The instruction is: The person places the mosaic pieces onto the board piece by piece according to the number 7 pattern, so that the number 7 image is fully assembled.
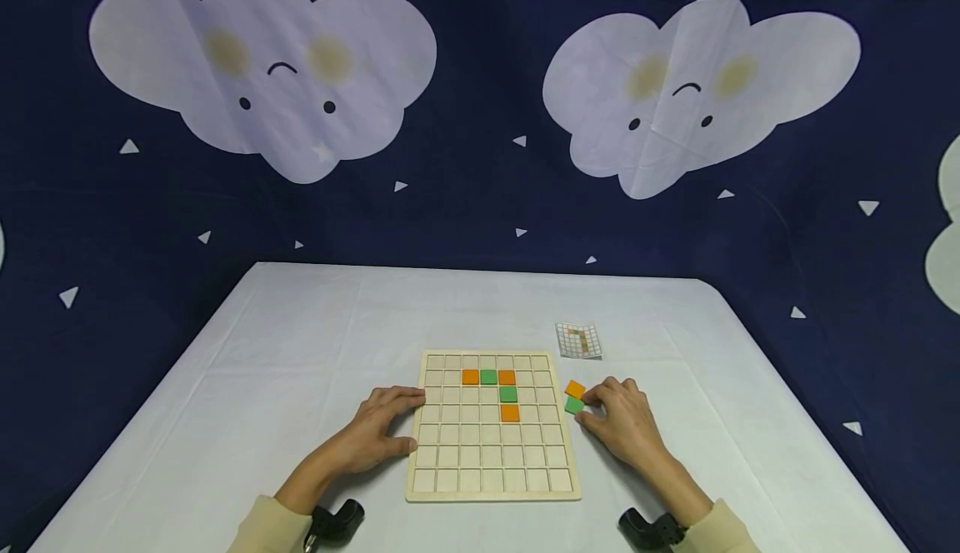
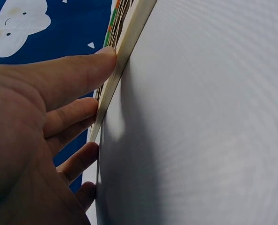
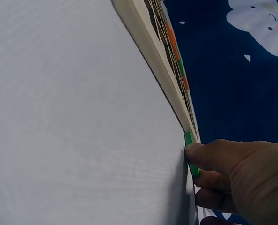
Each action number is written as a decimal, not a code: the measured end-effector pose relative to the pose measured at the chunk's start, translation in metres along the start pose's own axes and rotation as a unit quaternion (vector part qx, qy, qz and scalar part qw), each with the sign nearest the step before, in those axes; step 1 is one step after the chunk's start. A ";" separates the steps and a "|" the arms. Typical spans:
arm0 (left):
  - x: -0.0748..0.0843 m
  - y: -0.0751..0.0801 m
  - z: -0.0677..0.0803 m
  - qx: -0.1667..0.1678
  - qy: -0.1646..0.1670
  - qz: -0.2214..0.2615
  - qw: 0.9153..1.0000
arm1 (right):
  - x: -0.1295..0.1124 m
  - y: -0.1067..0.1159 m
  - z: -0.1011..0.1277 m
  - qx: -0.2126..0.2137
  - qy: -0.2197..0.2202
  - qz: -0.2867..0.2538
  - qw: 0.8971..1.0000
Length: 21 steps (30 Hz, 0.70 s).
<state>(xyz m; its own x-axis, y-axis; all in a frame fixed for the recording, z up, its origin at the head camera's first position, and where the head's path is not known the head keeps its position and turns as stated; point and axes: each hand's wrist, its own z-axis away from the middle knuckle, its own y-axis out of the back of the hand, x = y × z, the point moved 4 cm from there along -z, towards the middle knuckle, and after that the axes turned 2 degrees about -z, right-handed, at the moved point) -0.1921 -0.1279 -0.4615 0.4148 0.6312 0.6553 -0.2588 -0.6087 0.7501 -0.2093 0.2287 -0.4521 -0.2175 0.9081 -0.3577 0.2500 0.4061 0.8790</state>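
Note:
A wooden grid board (image 1: 491,457) lies on the table, with orange and green square tiles in some of its cells, among them a green tile (image 1: 508,394) and an orange tile (image 1: 510,413). My left hand (image 1: 371,432) rests against the board's left edge, its thumb and fingertips touching the rim; the left wrist view shows this too. Beyond the right edge, my right hand (image 1: 626,424) pinches a loose green tile (image 3: 191,157) between thumb and finger. A loose orange tile (image 1: 575,389) lies just behind that green one.
A small printed card (image 1: 578,341) with a coloured grid pattern lies beyond the board's upper right corner. The white-covered table (image 1: 315,328) reaches back to a dark blue cloth (image 1: 465,228) with clouds. Black wrist devices (image 1: 337,522) sit on both wrists.

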 end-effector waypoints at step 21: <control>0.000 0.001 0.001 0.002 -0.004 -0.001 1.000 | -0.006 0.012 0.001 0.017 0.014 -0.035 0.999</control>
<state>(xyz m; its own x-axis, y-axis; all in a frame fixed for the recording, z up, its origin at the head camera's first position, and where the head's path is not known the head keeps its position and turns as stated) -0.1911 -0.1286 -0.4607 0.4216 0.6290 0.6531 -0.2550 -0.6089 0.7511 -0.2045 0.2285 -0.4395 -0.2617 0.8747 -0.4079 0.2651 0.4716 0.8410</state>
